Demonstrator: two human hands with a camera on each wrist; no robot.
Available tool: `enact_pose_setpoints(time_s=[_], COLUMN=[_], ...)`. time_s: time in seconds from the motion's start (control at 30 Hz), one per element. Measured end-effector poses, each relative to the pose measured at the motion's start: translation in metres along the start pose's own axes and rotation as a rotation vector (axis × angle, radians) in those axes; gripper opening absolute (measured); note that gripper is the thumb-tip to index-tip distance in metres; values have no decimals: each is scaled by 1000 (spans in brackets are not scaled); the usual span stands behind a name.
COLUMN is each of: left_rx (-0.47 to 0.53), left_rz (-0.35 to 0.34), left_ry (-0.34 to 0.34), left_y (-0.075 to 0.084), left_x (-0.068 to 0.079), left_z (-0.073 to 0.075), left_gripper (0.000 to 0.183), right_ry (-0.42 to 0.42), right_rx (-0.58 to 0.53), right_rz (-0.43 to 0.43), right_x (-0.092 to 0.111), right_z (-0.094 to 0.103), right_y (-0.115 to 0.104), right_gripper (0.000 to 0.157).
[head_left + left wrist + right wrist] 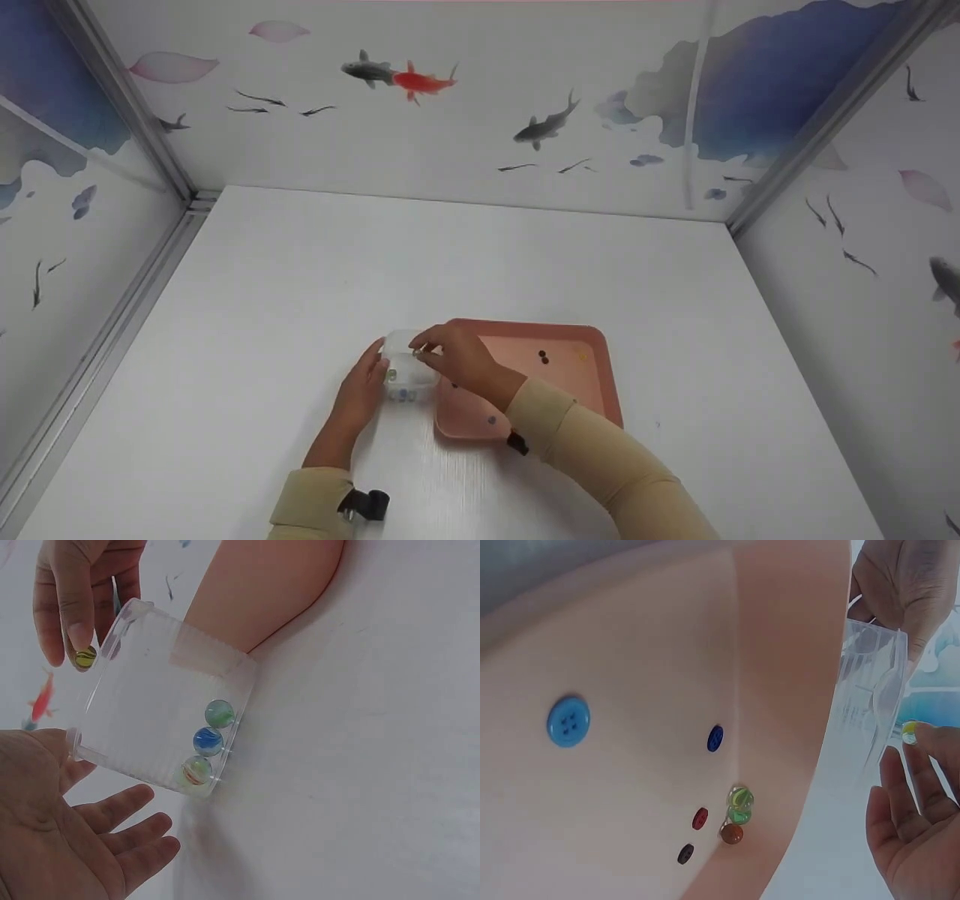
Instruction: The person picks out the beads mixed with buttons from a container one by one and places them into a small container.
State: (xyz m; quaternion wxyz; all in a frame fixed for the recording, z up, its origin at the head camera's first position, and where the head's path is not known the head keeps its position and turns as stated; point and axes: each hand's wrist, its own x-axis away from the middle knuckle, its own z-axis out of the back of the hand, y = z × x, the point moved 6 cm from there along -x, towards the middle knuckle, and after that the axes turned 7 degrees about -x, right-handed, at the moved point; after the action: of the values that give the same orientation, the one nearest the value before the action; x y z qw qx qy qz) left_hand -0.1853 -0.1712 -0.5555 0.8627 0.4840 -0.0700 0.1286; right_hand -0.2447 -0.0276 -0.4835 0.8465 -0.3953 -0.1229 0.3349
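White wall panels painted with fish (465, 150) surround a white tabletop (480, 255) on my feed. Beside the box, a pink rectangular tray (525, 327) holds round coloured buttons (568, 721) and a cluster of glass marbles (740, 799); the beige right sleeve (600, 450) crosses its near side, hiding part from me. Overhead, the small pieces blur, and I can't make out the left thumb. Three marbles (208, 742) sit inside the clear plastic box (142, 716). Against its side, the left hand (364, 390) lies with fingers apart and extended. The right hand (461, 360) pinches a yellow-and-black striped marble (85, 657) just outside the rim.
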Motion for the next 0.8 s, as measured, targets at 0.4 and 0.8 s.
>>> enact_pose_setpoints(time_s=[0.4,0.8], left_rx=[-15,35], left_rz=[2,-35], left_ry=[9,1], left_y=[0,0], left_x=[0,2], left_z=[0,1], left_gripper=[51,53], right_ry=[-38,-79], right_rx=[171,283], right_rz=[105,236], right_x=[3,3], right_z=[-5,-11], right_y=[-9,-16], right_gripper=[21,19])
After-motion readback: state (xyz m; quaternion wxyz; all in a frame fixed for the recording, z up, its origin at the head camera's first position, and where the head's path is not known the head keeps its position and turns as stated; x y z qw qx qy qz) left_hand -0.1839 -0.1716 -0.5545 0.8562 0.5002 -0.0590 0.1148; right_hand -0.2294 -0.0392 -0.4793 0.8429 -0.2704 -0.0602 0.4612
